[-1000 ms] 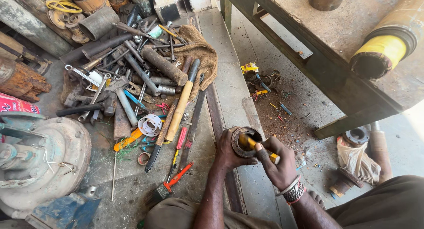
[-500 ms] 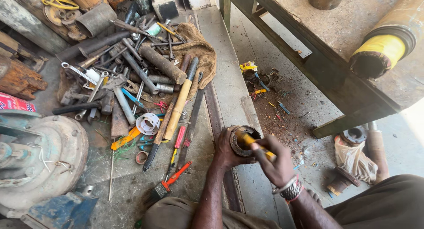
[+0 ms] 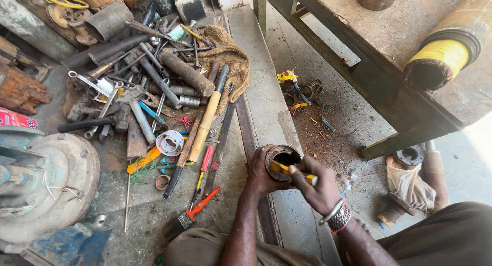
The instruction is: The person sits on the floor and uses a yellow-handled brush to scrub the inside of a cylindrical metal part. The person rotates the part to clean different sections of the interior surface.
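- a short, rusty metal sleeve (image 3: 282,161) is gripped around its side by the left hand (image 3: 261,173), fingers clamped on it; its open round mouth faces up, dark and crusted inside.
- the sleeve is held low over the concrete ledge (image 3: 266,86), just in front of the knees.
- a yellow-handled tool (image 3: 287,170) is pinched in the closed right hand (image 3: 320,186) and laid across the sleeve's mouth, its tip inside the rim; the kind of tool cannot be told.
- beaded bracelets (image 3: 338,217) are worn on the right wrist.
- left of the ledge, a heap of greasy tools is spread on the floor: a wooden-handled hammer (image 3: 205,122), grey steel pipes (image 3: 187,73), spanners (image 3: 89,84), a white plastic ring (image 3: 170,142), a red screwdriver (image 3: 206,159) and an orange-handled wrench (image 3: 202,204).
- a coarse brown sack (image 3: 230,58) is crumpled against the heap's right edge.
- a flat steel bar (image 3: 246,127) runs along the ledge's left edge, near the left forearm.
- at far left, a round, dull cast housing (image 3: 56,179) is seen, dusty and bolted.
- to the right, rust flakes and wire scraps (image 3: 320,125) are scattered under a green steel bench (image 3: 379,76).
- a thick cylinder with a yellow band (image 3: 441,55) is laid on the bench.
- a flanged fitting (image 3: 410,155) and a rag (image 3: 407,181) lie beside the right arm.
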